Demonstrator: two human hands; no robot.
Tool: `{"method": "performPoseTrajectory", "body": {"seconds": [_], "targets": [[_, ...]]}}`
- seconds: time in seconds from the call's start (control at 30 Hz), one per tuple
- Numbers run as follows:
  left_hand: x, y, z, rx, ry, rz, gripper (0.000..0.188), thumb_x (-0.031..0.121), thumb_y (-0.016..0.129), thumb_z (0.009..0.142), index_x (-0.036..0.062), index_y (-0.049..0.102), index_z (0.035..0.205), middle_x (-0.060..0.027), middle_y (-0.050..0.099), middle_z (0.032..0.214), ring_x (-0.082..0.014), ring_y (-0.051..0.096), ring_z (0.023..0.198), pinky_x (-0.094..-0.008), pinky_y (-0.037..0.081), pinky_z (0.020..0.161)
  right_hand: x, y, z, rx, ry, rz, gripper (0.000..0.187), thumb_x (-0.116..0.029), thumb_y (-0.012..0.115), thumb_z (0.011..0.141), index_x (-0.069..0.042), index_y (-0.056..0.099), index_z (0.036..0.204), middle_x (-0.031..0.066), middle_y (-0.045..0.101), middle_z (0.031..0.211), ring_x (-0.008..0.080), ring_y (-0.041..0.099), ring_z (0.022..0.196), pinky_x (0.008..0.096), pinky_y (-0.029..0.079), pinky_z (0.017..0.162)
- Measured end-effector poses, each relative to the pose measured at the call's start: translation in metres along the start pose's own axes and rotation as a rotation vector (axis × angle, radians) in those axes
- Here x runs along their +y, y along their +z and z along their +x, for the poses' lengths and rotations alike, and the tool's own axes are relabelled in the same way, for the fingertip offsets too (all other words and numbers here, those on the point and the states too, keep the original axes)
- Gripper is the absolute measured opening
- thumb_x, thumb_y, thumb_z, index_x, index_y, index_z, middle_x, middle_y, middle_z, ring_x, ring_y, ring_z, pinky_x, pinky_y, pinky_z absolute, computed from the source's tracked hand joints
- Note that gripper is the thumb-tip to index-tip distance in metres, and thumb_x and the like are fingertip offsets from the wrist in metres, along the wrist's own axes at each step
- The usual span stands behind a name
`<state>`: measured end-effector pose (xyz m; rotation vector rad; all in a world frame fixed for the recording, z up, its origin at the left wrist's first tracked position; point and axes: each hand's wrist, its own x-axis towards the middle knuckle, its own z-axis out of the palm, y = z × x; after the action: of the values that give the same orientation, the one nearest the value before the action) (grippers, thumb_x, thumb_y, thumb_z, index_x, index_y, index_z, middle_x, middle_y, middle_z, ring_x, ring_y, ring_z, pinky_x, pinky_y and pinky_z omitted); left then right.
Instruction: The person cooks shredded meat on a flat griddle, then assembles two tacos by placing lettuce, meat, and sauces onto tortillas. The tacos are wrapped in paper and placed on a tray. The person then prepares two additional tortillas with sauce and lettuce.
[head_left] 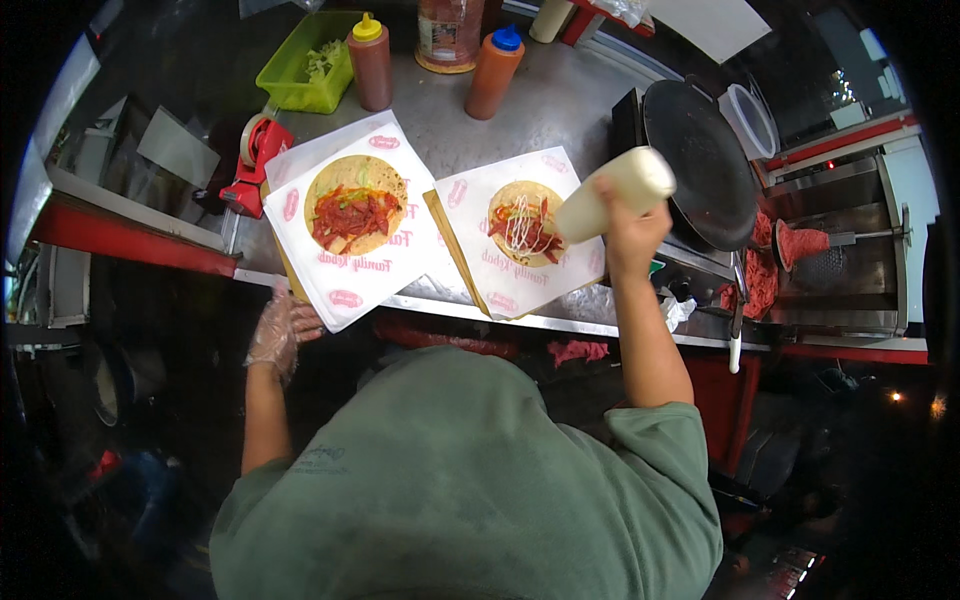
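Note:
My right hand (637,235) is wrapped round a white squeeze bottle (648,176), tilted with its lower end toward a tortilla (546,197) on printed paper (512,303). Thin white sauce lines cross the red meat filling (537,236) there. To the left, a larger tortilla (383,172) carries meat (352,216) and bits of green, without white lines, on a stack of paper sheets (345,297). In a clear plastic glove, my left hand (280,332) is open by the counter's front edge, beside that stack's lower left corner. Whether it touches the paper, I cannot tell.
At the back stand a green tub (305,85) of shredded greens, a yellow-capped bottle (371,70), a blue-capped bottle (494,75) and a large jar (447,35). A red tape dispenser (255,165) sits left. Rightward are a black round griddle (700,160), a white-handled knife (735,345) and meat on a spit (800,243).

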<state>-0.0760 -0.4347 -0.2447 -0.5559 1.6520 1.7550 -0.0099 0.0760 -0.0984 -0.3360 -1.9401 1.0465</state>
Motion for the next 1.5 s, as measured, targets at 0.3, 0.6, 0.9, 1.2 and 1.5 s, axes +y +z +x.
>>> {"method": "performPoseTrajectory", "body": {"seconds": [0.3, 0.6, 0.9, 1.2, 1.5], "targets": [[-0.012, 0.049, -0.023, -0.184, 0.07, 0.256, 0.035, 0.036, 0.068, 0.102, 0.002, 0.069, 0.099, -0.0067, 0.072, 0.088, -0.0124, 0.067, 0.072, -0.0266, 0.051, 0.061, -0.006, -0.022, 0.024, 0.239, 0.227, 0.323, 0.027, -0.013, 0.086, 0.088, 0.001, 0.072, 0.106, 0.0079, 0.075, 0.099, 0.0149, 0.07, 0.085, 0.0308, 0.057, 0.076], [-0.062, 0.01, 0.015, -0.352, 0.138, 1.444, 0.05, 0.043, 0.06, 0.105, 0.0027, 0.067, 0.132, -0.0189, 0.071, 0.129, -0.0341, 0.069, 0.116, -0.0451, 0.053, 0.101, 0.005, -0.008, 0.004, 0.103, 0.15, 0.321, 0.027, -0.016, 0.085, 0.089, 0.0, 0.071, 0.105, 0.0073, 0.074, 0.099, 0.0143, 0.068, 0.088, 0.0301, 0.055, 0.082], [-0.11, -0.019, 0.086, -0.245, 0.129, 1.262, 0.042, 0.043, 0.06, 0.102, 0.0089, 0.073, 0.123, -0.0205, 0.071, 0.123, -0.0416, 0.067, 0.113, -0.0499, 0.053, 0.097, -0.051, 0.154, -0.037, -0.355, 0.268, 0.678, 0.043, -0.003, 0.078, 0.089, 0.0, 0.056, 0.126, 0.016, 0.07, 0.116, 0.0231, 0.07, 0.104, 0.0395, 0.056, 0.098], [-0.276, -0.134, 0.123, -0.222, -0.089, 1.228, 0.042, 0.041, 0.057, 0.102, 0.01, 0.072, 0.126, -0.0183, 0.069, 0.131, -0.0367, 0.066, 0.12, -0.0467, 0.051, 0.103, -0.084, 0.269, -0.076, -0.525, 0.265, 0.463, 0.039, -0.003, 0.085, 0.084, 0.002, 0.064, 0.116, 0.0103, 0.071, 0.108, 0.0201, 0.07, 0.098, 0.0362, 0.056, 0.091], [-0.254, -0.18, 0.004, -0.102, -0.483, 1.126, 0.043, 0.029, 0.048, 0.109, 0.0173, 0.059, 0.149, -0.0078, 0.048, 0.161, -0.0319, 0.051, 0.143, -0.0483, 0.044, 0.117, -0.094, 0.279, -0.045, -0.403, 0.229, 0.526, 0.035, -0.021, 0.087, 0.087, 0.001, 0.071, 0.109, 0.0099, 0.075, 0.103, 0.0179, 0.072, 0.088, 0.0333, 0.059, 0.083]]}}
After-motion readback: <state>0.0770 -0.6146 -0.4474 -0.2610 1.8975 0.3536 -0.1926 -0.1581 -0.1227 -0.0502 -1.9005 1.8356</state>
